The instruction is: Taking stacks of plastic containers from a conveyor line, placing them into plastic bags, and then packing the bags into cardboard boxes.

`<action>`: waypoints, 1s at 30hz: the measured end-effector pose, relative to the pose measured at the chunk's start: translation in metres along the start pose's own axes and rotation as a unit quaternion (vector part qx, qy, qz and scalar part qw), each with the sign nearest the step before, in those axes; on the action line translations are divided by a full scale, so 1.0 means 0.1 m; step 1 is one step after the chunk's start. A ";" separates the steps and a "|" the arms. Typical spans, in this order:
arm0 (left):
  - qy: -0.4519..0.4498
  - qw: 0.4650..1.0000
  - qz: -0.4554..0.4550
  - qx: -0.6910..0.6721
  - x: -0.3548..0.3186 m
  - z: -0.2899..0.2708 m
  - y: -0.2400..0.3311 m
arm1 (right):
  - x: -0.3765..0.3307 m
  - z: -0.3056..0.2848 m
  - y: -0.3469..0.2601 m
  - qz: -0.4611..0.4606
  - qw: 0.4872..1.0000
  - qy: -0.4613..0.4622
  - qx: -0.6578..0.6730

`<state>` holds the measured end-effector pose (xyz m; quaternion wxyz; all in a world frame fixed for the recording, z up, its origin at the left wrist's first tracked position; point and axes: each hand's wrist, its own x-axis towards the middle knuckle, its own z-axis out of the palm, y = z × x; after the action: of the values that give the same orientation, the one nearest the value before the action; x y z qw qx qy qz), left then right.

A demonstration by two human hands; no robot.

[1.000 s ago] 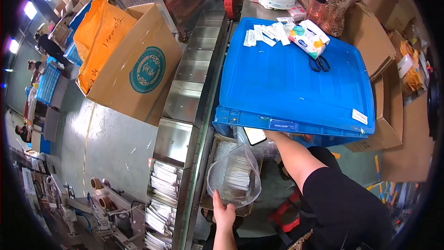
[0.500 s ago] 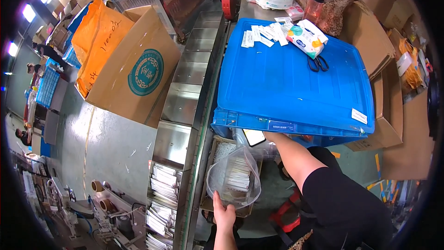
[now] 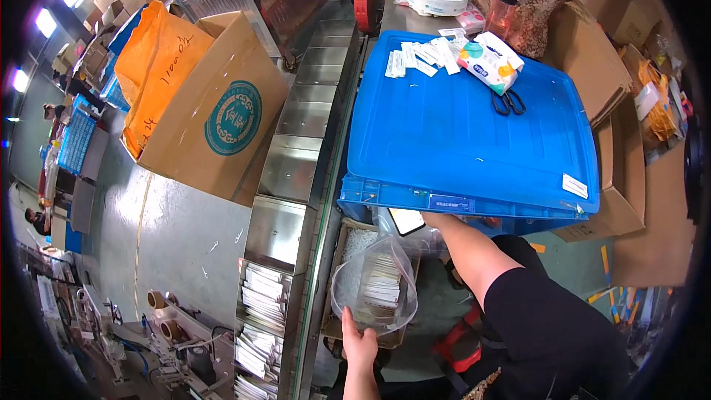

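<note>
My left hand (image 3: 358, 344) is closed on the near rim of a clear plastic bag (image 3: 349, 289), whose round mouth is held open. White slim packets (image 3: 384, 281) show in or through the bag; I cannot tell which. Under the bag stands a carton (image 3: 332, 321) with a clear lining. My right hand (image 3: 440, 219) reaches under the front edge of a blue plastic bin (image 3: 474, 141), and its fingers are hidden there. Beside it lies a phone-like thing with a bright screen (image 3: 406, 220).
Left of me runs a metal conveyor (image 3: 275, 230) with compartments, the near ones full of white packets (image 3: 261, 355). On the blue lid lie loose packets (image 3: 426, 55), a tissue pack (image 3: 490, 61) and scissors (image 3: 509, 103). A large carton (image 3: 215, 111) stands beyond the conveyor.
</note>
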<state>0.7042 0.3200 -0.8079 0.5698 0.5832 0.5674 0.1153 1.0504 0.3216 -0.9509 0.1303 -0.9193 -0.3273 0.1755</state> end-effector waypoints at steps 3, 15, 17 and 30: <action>-0.001 1.000 -0.003 -0.008 0.02 0.01 -0.05 | 0.00 -0.01 0.00 -0.003 1.000 0.000 0.011; -0.002 1.000 0.022 -0.001 0.04 0.03 -0.15 | -0.02 0.00 0.00 -0.038 0.998 0.057 -0.013; -0.002 1.000 0.017 0.000 0.03 0.02 -0.12 | -0.02 -0.03 -0.02 -0.023 0.999 0.047 0.017; 0.005 0.999 0.038 0.016 0.05 0.02 -0.16 | -0.06 -0.22 -0.15 -0.035 0.999 -0.006 0.030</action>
<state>0.6988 0.3179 -0.8236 0.5526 0.6126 0.5498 0.1307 1.0461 0.3263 -0.9241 0.1617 -0.9018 -0.3550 0.1862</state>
